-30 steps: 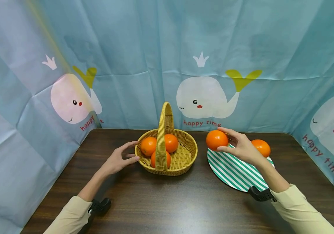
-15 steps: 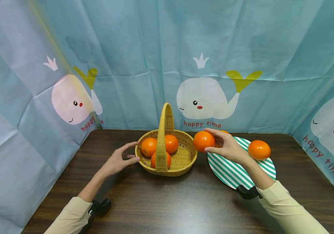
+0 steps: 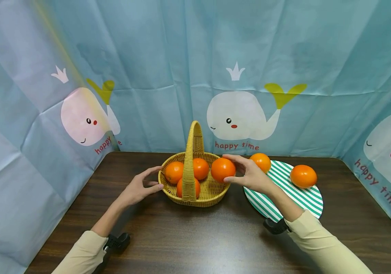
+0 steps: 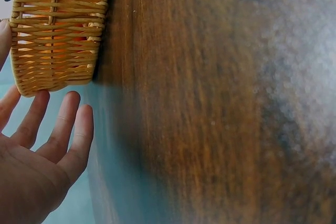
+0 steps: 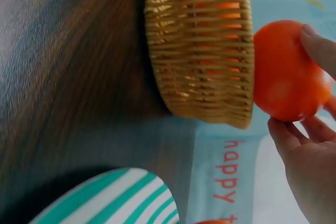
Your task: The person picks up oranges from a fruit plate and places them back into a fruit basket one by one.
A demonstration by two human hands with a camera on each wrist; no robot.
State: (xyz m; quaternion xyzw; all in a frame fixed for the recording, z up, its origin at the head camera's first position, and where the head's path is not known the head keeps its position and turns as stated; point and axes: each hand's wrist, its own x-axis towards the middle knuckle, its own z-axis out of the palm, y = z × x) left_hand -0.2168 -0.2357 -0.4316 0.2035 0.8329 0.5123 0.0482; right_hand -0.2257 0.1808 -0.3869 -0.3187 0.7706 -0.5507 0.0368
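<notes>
My right hand [image 3: 251,176] holds an orange [image 3: 223,170] between thumb and fingers, over the right end of the yellow wicker basket [image 3: 212,190]. In the right wrist view that orange [image 5: 289,72] shows just above the basket's rim [image 5: 247,77]. Inside the basket lie three more oranges, one at the left [image 3: 174,172], one behind the handle [image 3: 200,168] and one partly hidden by it [image 3: 195,187]. At the basket's left end, my left hand [image 3: 142,188] touches the rim with thumb and fingertips. The left wrist view shows those fingers extended beside the woven wall [image 4: 58,51].
A round green-and-white striped plate [image 3: 286,194] stands to the right, under the right forearm. Two oranges rest on it, one at the back left [image 3: 261,163] and one at the right [image 3: 303,176]. A blue whale-print curtain [image 3: 161,114] hangs behind the dark wooden table [image 3: 188,239].
My right hand has carried the orange leftward from above the plate to over the basket. The orange at the plate's back left has come into view. My left hand has stayed put.
</notes>
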